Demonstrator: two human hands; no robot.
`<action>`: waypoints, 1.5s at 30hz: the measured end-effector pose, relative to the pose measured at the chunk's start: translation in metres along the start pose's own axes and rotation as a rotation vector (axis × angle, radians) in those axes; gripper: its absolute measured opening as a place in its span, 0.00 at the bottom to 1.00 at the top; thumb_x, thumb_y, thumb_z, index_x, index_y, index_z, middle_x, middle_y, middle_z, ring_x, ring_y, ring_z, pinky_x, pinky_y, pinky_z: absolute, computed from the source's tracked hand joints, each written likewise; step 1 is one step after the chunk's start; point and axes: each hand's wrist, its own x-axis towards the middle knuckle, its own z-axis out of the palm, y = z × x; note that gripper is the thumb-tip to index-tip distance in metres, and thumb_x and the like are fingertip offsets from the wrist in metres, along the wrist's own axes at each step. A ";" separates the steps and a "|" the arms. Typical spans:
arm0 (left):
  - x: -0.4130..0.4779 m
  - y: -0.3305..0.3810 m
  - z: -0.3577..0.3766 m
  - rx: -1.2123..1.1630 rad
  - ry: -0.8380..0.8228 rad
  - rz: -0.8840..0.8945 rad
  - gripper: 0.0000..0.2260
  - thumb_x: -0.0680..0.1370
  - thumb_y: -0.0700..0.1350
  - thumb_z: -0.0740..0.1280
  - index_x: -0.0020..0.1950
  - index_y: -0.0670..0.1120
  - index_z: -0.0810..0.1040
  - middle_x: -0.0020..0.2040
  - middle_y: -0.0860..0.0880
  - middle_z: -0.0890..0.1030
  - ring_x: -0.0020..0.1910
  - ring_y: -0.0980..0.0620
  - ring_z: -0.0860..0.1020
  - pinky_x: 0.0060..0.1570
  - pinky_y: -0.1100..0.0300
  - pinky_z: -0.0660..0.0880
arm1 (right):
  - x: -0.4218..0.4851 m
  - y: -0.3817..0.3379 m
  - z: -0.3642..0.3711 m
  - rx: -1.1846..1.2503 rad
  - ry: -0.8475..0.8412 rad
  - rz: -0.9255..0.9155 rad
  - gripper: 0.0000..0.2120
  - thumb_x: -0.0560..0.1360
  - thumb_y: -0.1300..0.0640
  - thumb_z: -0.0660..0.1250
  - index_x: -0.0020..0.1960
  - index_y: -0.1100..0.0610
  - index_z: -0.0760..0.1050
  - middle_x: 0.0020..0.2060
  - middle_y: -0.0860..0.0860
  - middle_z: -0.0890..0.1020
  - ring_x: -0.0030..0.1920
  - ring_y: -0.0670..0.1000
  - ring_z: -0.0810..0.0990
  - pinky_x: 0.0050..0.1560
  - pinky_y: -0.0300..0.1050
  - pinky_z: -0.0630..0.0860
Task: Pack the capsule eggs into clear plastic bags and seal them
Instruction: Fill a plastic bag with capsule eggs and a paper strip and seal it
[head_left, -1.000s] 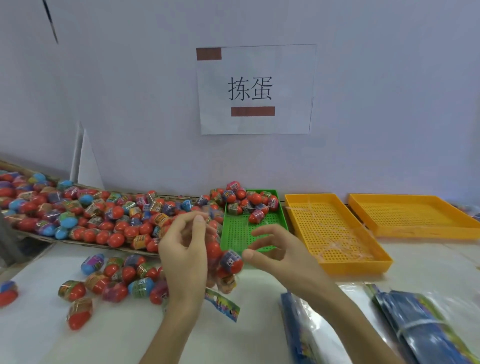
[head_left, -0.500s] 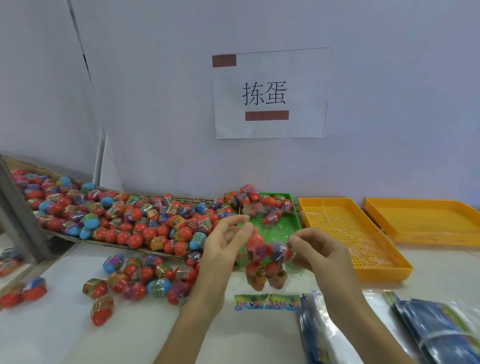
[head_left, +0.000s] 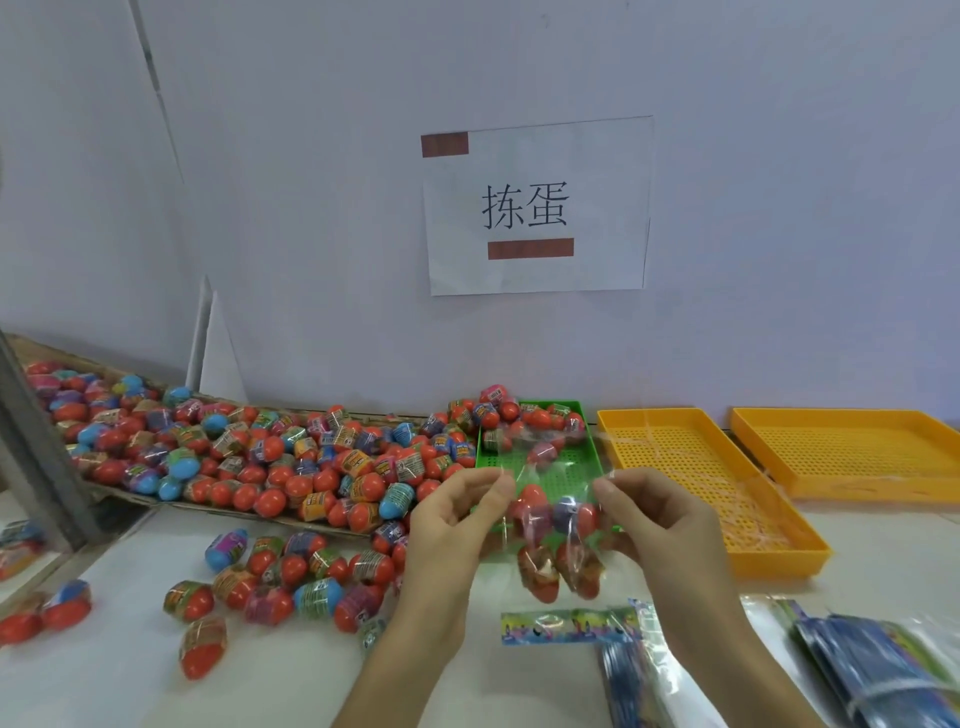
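A clear plastic bag (head_left: 558, 545) with several red capsule eggs inside hangs above the white table. My left hand (head_left: 457, 525) pinches its top left corner and my right hand (head_left: 654, 525) pinches its top right corner, so the mouth is stretched between them. The bag's printed strip (head_left: 566, 626) hangs at the bottom. A big heap of red, blue and purple capsule eggs (head_left: 249, 447) fills a cardboard tray on the left. Loose eggs (head_left: 291, 577) lie on the table beside my left forearm.
A green perforated tray (head_left: 545, 462) holding a few eggs stands behind the bag. Two yellow perforated trays (head_left: 691, 467) (head_left: 852, 447) sit to the right. Stacks of blue printed bags (head_left: 878, 670) lie at the lower right. A paper sign (head_left: 535, 208) hangs on the wall.
Both hands have lifted the filled bag off the table and moved apart, pulling its top edge taut. One second ago my right hand held a single egg at the bag.
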 end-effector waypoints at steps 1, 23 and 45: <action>0.000 0.000 0.000 -0.022 0.012 -0.004 0.13 0.68 0.53 0.75 0.48 0.47 0.86 0.46 0.46 0.86 0.49 0.47 0.83 0.53 0.49 0.80 | 0.000 0.000 0.000 -0.006 0.006 -0.003 0.07 0.75 0.60 0.73 0.40 0.51 0.84 0.36 0.52 0.84 0.38 0.51 0.84 0.42 0.46 0.81; -0.003 -0.001 0.002 -0.217 -0.147 -0.050 0.08 0.71 0.44 0.72 0.48 0.43 0.82 0.39 0.49 0.81 0.38 0.56 0.79 0.41 0.64 0.79 | 0.003 -0.006 -0.011 0.012 0.056 -0.091 0.06 0.74 0.60 0.74 0.43 0.50 0.85 0.37 0.53 0.85 0.37 0.52 0.83 0.39 0.41 0.81; -0.010 0.007 0.007 -0.085 -0.321 0.162 0.07 0.75 0.39 0.66 0.45 0.49 0.82 0.33 0.51 0.73 0.32 0.55 0.71 0.33 0.63 0.73 | 0.002 -0.016 -0.015 0.102 -0.130 0.001 0.07 0.73 0.55 0.71 0.47 0.49 0.87 0.38 0.50 0.85 0.40 0.48 0.82 0.42 0.38 0.79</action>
